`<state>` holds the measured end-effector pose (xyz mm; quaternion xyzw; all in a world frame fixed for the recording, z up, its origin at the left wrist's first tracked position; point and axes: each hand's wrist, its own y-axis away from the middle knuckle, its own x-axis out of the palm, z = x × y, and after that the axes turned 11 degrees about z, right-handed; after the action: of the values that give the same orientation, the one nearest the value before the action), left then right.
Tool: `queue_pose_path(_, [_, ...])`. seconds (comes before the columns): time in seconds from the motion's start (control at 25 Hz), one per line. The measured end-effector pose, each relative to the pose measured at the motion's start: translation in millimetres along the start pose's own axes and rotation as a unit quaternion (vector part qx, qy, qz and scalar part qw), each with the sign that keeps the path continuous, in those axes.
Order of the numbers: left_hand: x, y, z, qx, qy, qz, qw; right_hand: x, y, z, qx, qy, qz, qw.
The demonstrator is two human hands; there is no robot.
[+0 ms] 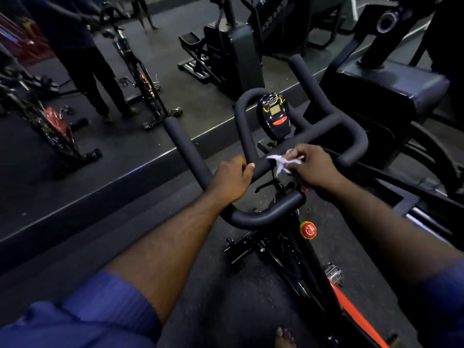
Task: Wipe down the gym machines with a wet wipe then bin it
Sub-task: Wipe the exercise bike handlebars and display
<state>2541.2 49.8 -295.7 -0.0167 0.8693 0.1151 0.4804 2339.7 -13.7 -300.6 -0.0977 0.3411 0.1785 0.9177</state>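
Floor (226,310): dark and matte, crossed on a slant by a pale-edged ledge (150,159).
Centre: spin bike (296,249) stands on it.
Bottom edge: bare foot (285,337) flat on it, just beside the bike's frame.
Far left: two more bikes (140,79) (52,126) on crossbar feet, a standing person (93,79) between them.
Top: stepper machine (233,51).
Right: padded machine (391,89).
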Motion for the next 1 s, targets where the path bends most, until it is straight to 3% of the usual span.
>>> queue_pose_path(0.16, [-26.5,33.7,14.9,-0.037,0.138,-0.037,0.989,20.7,26.7,57.5,0.011,-0.098,0.071,0.993])
queue_pose_path(0.32, [-70.4,105.9,80.9,-0.041,0.286,-0.086,0.954,70.2,78.7,123.2,0.038,-0.315,0.124,0.94])
queue_pose_path(0.52, [-110.0,200.0,162.6,-0.103,0.31,-0.144,0.934,119.8,135.0,207.8,-0.037,-0.364,0.212,0.906])
queue_pose_path(0.76, [-139.6,320.7,192.4,-0.168,0.321,-0.26,0.895,171.1,176.6,287.7,-0.025,-0.415,0.282,0.864])
queue_pose_path(0.84, [-139.2,358.6,201.3,-0.196,0.329,-0.302,0.873,181.6,191.2,302.8,-0.022,-0.448,0.327,0.832])
queue_pose_path(1.0, [-121.4,458.7,210.0,-0.273,0.337,-0.393,0.811,215.0,238.1,326.7,-0.02,-0.471,0.494,0.73])
